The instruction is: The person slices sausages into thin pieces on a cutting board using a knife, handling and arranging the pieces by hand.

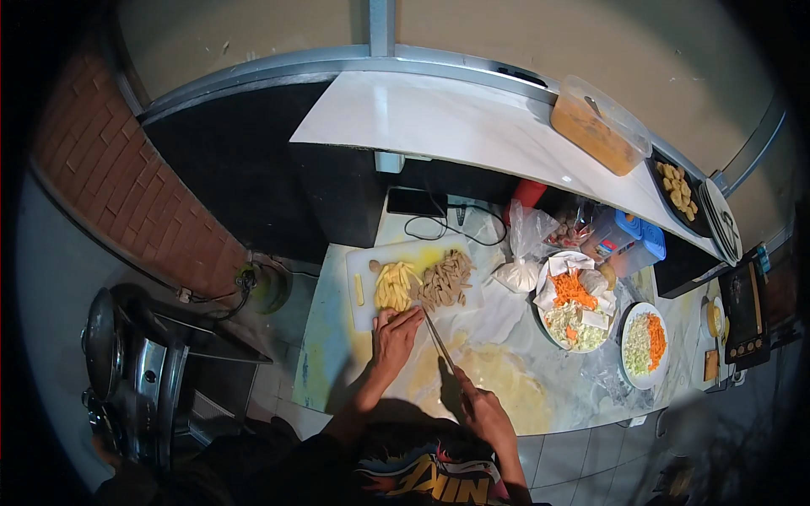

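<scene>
A knife (436, 335) is in my right hand (487, 415), its blade pointing up and left toward the front edge of a white cutting board (361, 314). My left hand (394, 344) is at that edge beside the blade tip, fingers closed together and bent over. Whatever lies beneath the fingertips is hidden. Just above my left hand is a pile of yellow strips (393, 287), with one separate strip (359, 289) to its left. Brown sliced pieces (446, 278) are heaped to the right, near the knife tip. A small brown round piece (375, 266) sits at the upper left.
To the right are a plate of shredded orange and pale vegetables (574, 291), a second such plate (644, 346), and a plastic bag of white powder (519, 274). Behind runs a raised white shelf (439, 118) with an orange-filled tub (595, 135). A black cable (422, 232) lies behind the board.
</scene>
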The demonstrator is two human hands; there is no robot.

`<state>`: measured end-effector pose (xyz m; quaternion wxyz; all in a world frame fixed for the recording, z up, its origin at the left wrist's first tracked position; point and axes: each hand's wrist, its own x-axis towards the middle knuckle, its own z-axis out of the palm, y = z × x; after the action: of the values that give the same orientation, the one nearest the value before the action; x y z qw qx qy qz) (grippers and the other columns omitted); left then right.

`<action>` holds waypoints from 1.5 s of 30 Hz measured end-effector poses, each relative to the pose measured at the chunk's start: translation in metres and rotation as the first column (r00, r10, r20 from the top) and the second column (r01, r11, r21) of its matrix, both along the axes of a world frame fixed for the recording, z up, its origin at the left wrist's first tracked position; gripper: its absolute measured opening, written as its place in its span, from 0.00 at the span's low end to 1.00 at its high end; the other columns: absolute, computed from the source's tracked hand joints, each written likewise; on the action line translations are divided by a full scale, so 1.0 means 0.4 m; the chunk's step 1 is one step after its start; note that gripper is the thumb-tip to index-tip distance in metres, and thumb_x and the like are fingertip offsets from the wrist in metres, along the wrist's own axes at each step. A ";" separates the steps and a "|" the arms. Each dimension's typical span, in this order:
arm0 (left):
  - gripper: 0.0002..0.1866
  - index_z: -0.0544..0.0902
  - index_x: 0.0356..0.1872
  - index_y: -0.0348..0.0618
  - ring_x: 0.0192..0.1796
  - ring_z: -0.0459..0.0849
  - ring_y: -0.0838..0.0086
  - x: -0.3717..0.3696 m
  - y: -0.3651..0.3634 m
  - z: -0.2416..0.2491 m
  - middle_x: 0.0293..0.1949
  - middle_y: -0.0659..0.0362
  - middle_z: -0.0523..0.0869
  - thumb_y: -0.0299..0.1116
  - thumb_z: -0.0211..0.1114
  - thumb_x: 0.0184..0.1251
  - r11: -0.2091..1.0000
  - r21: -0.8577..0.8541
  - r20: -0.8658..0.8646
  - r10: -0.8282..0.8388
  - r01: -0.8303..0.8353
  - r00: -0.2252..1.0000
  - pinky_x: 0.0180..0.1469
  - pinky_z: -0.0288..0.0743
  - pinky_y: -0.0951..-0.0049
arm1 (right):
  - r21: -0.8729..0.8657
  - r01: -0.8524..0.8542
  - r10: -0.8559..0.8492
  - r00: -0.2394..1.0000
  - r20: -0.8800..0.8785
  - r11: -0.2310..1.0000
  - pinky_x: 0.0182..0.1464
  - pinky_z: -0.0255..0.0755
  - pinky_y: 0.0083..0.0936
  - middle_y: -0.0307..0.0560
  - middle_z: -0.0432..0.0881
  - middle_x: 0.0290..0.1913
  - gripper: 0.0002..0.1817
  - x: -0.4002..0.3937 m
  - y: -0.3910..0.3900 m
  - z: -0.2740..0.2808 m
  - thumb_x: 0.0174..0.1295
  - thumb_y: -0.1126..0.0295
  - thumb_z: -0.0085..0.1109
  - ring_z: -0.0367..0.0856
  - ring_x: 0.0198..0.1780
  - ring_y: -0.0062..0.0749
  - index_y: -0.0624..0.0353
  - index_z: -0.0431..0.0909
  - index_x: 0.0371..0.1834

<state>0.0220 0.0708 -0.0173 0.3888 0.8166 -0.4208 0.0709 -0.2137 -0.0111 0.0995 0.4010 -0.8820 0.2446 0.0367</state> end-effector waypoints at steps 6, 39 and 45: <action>0.13 0.93 0.52 0.52 0.51 0.80 0.61 0.001 -0.002 -0.005 0.56 0.67 0.93 0.33 0.72 0.68 1.000 -0.011 -0.013 0.013 -0.013 1.000 0.55 0.71 0.60 | 0.018 0.010 -0.009 0.998 -0.069 1.000 0.50 0.78 0.57 0.70 0.83 0.57 0.42 0.006 0.002 0.023 0.64 0.81 0.59 0.84 0.48 0.70 0.52 0.57 0.83; 0.11 0.95 0.49 0.48 0.50 0.79 0.60 0.002 -0.010 -0.005 0.54 0.64 0.93 0.32 0.74 0.66 1.000 -0.015 0.016 0.015 -0.015 1.000 0.56 0.70 0.61 | 0.027 -0.060 0.060 0.998 -0.019 0.998 0.47 0.76 0.57 0.73 0.85 0.41 0.44 0.003 -0.008 0.009 0.60 0.83 0.56 0.84 0.42 0.72 0.59 0.56 0.84; 0.11 0.95 0.48 0.48 0.50 0.79 0.59 0.010 -0.007 0.001 0.54 0.63 0.93 0.30 0.73 0.66 1.000 -0.022 0.004 -0.011 0.012 1.000 0.56 0.71 0.60 | 0.035 -0.082 0.081 0.996 0.022 0.996 0.45 0.72 0.52 0.72 0.82 0.37 0.41 0.010 -0.031 -0.016 0.61 0.84 0.55 0.81 0.40 0.71 0.65 0.59 0.82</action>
<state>0.0259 0.0680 -0.0170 0.3976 0.8096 -0.4253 0.0747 -0.2096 -0.0237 0.0930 0.4174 -0.8844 0.2033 0.0482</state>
